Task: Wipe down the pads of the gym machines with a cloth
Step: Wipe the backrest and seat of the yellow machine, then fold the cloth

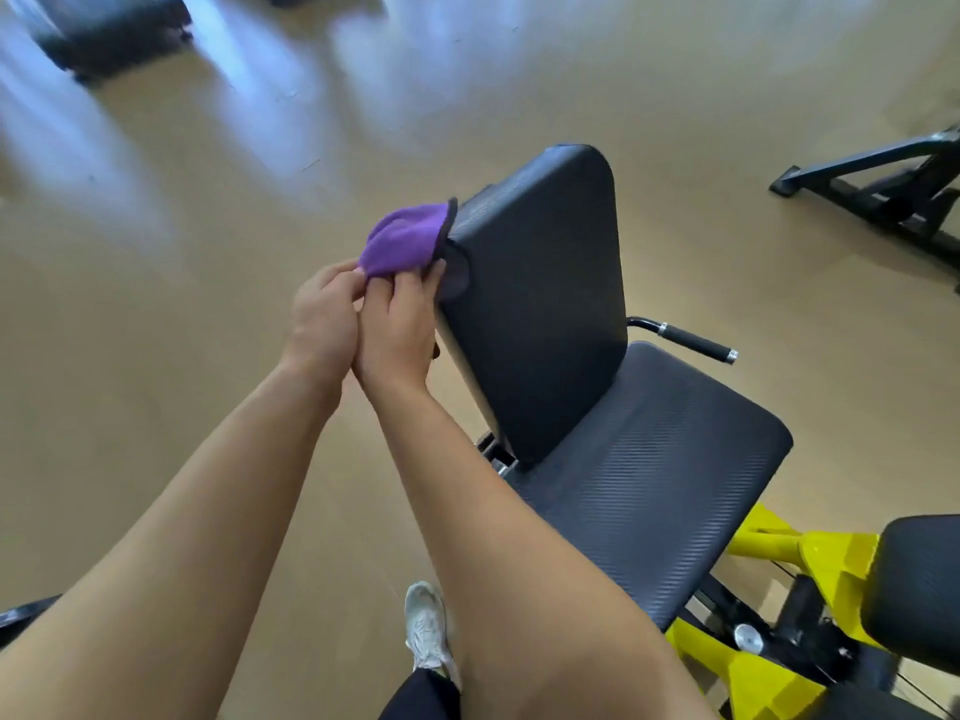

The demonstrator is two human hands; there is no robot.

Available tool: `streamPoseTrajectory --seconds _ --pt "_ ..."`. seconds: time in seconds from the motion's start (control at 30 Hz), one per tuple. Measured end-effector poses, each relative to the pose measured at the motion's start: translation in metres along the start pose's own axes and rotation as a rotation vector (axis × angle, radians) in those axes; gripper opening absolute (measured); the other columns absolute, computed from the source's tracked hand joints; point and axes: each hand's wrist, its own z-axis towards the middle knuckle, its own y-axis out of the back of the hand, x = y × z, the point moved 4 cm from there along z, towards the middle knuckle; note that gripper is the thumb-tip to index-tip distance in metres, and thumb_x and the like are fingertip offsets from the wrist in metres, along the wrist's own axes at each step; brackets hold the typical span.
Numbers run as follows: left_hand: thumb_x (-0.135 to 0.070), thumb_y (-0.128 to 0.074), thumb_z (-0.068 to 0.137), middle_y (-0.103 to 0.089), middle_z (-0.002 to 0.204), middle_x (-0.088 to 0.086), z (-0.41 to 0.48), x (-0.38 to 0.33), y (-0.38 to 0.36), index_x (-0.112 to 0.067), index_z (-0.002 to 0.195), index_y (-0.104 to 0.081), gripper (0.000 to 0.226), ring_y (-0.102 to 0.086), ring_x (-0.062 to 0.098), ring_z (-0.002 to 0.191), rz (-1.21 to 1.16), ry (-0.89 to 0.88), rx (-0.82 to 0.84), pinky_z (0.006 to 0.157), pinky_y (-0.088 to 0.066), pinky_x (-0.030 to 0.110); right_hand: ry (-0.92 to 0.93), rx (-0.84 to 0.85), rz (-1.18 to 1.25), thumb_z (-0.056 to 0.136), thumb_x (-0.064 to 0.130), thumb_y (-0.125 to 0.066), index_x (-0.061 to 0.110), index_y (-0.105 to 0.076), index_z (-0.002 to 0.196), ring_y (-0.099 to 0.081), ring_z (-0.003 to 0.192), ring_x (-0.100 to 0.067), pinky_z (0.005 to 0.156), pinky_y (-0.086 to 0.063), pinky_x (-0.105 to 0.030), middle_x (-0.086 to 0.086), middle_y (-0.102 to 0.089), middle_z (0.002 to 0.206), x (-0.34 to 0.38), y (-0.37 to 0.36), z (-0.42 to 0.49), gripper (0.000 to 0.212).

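Both hands meet at the left edge of the backrest pad [540, 304], pinching a purple microfibre cloth [402, 244] between them: the left hand [322, 319] grips the cloth's lower fold with thumb and fingers, and the right hand [400, 324] holds the same bunch with its fingertips reaching toward the pad's side. The cloth is gathered into a rounded wad with a dark hem showing, its far corner touching the pad's edge; this looks like a regrip or refold, made so that a fresh face can be pressed flat on the vinyl, though that is a judgement. The backrest stands tilted back from the seat pad [670, 485], which lies below it and to the right, so the upright pad is the nearer and handier surface to work from this side. A black handle [691, 343] with a foam grip juts out behind the seat. At the lower right a yellow frame [826, 563] carries 1 more dark pad [919, 584], cut off by the picture's edge. How much of the cloth hangs behind the hands is hidden, and the backrest's rear support is out of sight. The upper left is blurred; dark equipment [109, 28] there cannot be identified. A white shoe [428, 628] rests on the tan floor [156, 356] below the arms.
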Motion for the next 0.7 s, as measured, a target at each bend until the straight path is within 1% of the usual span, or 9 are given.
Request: streamPoseTrajectory --seconds 0.07,0.17,0.3,0.37,0.43,0.5,0.57,0.63,0.7 --pt "-0.022 -0.049 0.097 -0.068 0.084 -0.005 -0.010 -0.002 0.011 -0.020 0.090 -0.069 0.021 -0.061 0.009 0.066 -0.060 0.063 0.014 0.049 -0.045 0.016 0.010 0.104 0.029 0.103 0.020 -0.041 0.015 -0.061 0.110 -0.063 0.100 -0.033 0.080 -0.049 -0.042 -0.011 -0.069 0.110 0.018 0.003 -0.015 0.022" --pt "-0.023 -0.048 0.099 -0.070 0.095 -0.006 -0.028 -0.001 0.023 -0.022 0.112 -0.067 0.024 -0.065 0.007 0.067 -0.078 0.113 0.042 0.048 -0.049 0.016 -0.053 0.163 0.078 0.101 0.026 -0.042 0.021 -0.065 0.102 -0.068 0.091 -0.023 0.081 -0.057 -0.045 -0.002 -0.073 0.097 0.025 0.018 -0.030 0.024" --pt "-0.017 -0.056 0.093 -0.060 0.135 -0.002 -0.050 0.003 0.030 -0.024 0.145 -0.048 0.052 -0.061 0.020 0.115 0.058 0.172 0.109 0.084 -0.053 0.030 -0.195 0.277 0.084 0.089 0.021 -0.043 0.026 -0.068 0.088 -0.067 0.097 -0.026 0.096 -0.054 -0.052 -0.002 -0.072 0.098 0.021 0.045 -0.045 0.025" --pt "-0.019 -0.061 0.085 -0.058 0.138 0.000 -0.062 0.005 0.031 -0.028 0.146 -0.046 0.064 -0.059 0.023 0.120 0.112 0.201 0.165 0.096 -0.051 0.039 -0.287 0.338 0.079 0.086 0.021 -0.044 0.021 -0.069 0.091 -0.067 0.097 -0.029 0.091 -0.054 -0.049 -0.008 -0.072 0.100 0.019 0.061 -0.055 0.026" --pt "-0.019 -0.065 0.080 -0.066 0.126 0.004 -0.074 0.004 0.031 -0.025 0.135 -0.054 0.057 -0.065 0.019 0.106 0.149 0.204 0.217 0.088 -0.055 0.035 -0.405 0.356 0.067 0.088 0.022 -0.045 0.016 -0.071 0.103 -0.069 0.101 -0.031 0.090 -0.056 -0.049 -0.010 -0.074 0.106 0.018 0.075 -0.064 0.031" --pt "-0.013 -0.070 0.087 -0.072 0.108 0.006 -0.084 0.002 0.028 -0.018 0.123 -0.060 0.037 -0.066 0.010 0.085 0.194 0.181 0.273 0.068 -0.051 0.019 -0.485 0.337 0.043 0.082 0.027 -0.049 0.013 -0.072 0.109 -0.069 0.106 -0.034 0.095 -0.055 -0.054 -0.012 -0.075 0.109 0.019 0.089 -0.072 0.039" --pt "-0.010 -0.070 0.089 -0.072 0.093 0.005 -0.089 0.001 0.026 -0.013 0.115 -0.068 0.027 -0.063 0.009 0.074 0.302 0.110 0.316 0.060 -0.048 0.014 -0.513 0.314 -0.007 0.076 0.022 -0.048 0.008 -0.072 0.102 -0.070 0.101 -0.031 0.094 -0.056 -0.047 -0.013 -0.075 0.102 0.022 0.103 -0.079 0.038" --pt "-0.009 -0.070 0.088 -0.067 0.079 0.002 -0.092 0.001 0.025 -0.012 0.104 -0.075 0.017 -0.057 0.013 0.069 0.418 0.051 0.350 0.061 -0.046 0.019 -0.506 0.306 -0.042 0.081 0.007 -0.040 0.008 -0.064 0.082 -0.067 0.075 -0.022 0.072 -0.054 -0.028 -0.009 -0.068 0.078 0.031 0.120 -0.090 0.025" --pt "-0.013 -0.071 0.088 -0.063 0.072 0.000 -0.098 0.001 0.022 -0.014 0.092 -0.076 0.007 -0.056 0.016 0.070 0.484 0.024 0.425 0.062 -0.045 0.025 -0.483 0.285 -0.027 0.087 -0.006 -0.031 0.009 -0.057 0.079 -0.064 0.054 -0.013 0.052 -0.048 -0.018 -0.003 -0.063 0.058 0.031 0.137 -0.097 0.032"
